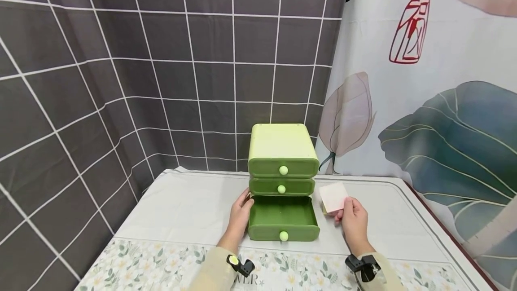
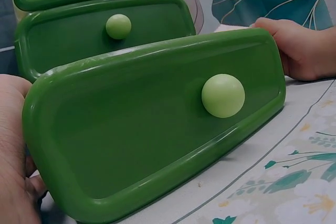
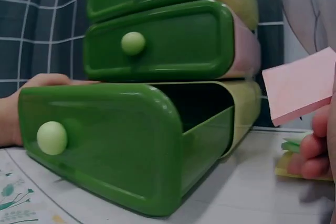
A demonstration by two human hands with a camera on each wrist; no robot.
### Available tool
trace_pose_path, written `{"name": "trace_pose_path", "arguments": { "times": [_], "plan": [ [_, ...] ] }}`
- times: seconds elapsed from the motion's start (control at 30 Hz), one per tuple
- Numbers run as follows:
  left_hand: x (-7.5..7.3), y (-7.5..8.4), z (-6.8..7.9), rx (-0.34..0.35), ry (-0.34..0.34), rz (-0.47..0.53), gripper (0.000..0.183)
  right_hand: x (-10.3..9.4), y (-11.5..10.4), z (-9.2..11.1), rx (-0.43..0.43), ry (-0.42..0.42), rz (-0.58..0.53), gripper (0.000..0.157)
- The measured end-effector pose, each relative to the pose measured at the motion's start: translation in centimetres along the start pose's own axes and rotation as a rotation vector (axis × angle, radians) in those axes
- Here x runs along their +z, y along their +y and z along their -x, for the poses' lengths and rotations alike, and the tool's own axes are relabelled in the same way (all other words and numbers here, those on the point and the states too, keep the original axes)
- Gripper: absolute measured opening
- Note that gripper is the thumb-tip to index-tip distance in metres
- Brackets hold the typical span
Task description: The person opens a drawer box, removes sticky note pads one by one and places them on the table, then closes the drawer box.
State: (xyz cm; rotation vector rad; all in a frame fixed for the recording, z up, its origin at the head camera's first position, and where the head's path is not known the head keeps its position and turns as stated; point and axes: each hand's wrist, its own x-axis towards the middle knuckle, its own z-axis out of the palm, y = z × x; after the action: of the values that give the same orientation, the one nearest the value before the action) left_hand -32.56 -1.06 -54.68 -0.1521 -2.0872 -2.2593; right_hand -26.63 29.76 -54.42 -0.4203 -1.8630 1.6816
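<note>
A small green drawer unit (image 1: 282, 143) with round pale-green knobs stands on the table; its bottom drawer (image 1: 264, 232) is pulled out and bare inside. My left hand (image 1: 239, 215) rests against the unit's left side by that drawer, fingers pointing toward the back. To the right, my right hand (image 1: 355, 222) pinches a square pad of pink sticky notes (image 3: 300, 85), thumb on top. Below the pink pad, a green sticky pad (image 3: 295, 142) and a yellow sticky pad (image 3: 286, 164) show by the curled fingers, which partly hide them.
The middle drawer (image 1: 262, 186) and the top drawer (image 1: 262, 168) are closed. A floral cloth (image 1: 161, 264) covers the table's near part. Behind hangs a dark gridded curtain (image 1: 214, 80), with a printed white curtain (image 1: 363, 39) at right.
</note>
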Motion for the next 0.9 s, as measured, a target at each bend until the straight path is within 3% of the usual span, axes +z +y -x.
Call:
{"name": "trace_pose_path", "arguments": {
  "times": [0.13,0.3,0.5,0.73,0.9],
  "plan": [
    [-0.1,0.3,-0.1,0.015,-0.016,0.004,0.044,0.3,0.5,-0.6,0.051,-0.032,0.022,0.041],
    [-0.4,0.7,0.3,0.015,-0.028,0.032,0.043,0.8,0.6,-0.8,0.052,-0.082,0.213,0.038],
    [-0.4,3.2,1.9,0.014,-0.062,0.030,0.044,0.5,0.1,-0.8,0.018,-0.029,0.358,0.042],
    [-1.4,3.2,2.2,0.022,-0.193,0.019,0.049,-0.2,-0.3,-0.4,-0.044,-0.007,0.819,0.036],
    [-2.4,3.4,2.7,0.055,-0.327,-0.028,0.053,-0.7,-0.7,-0.2,-0.035,-0.051,0.965,0.036]
  ]
}}
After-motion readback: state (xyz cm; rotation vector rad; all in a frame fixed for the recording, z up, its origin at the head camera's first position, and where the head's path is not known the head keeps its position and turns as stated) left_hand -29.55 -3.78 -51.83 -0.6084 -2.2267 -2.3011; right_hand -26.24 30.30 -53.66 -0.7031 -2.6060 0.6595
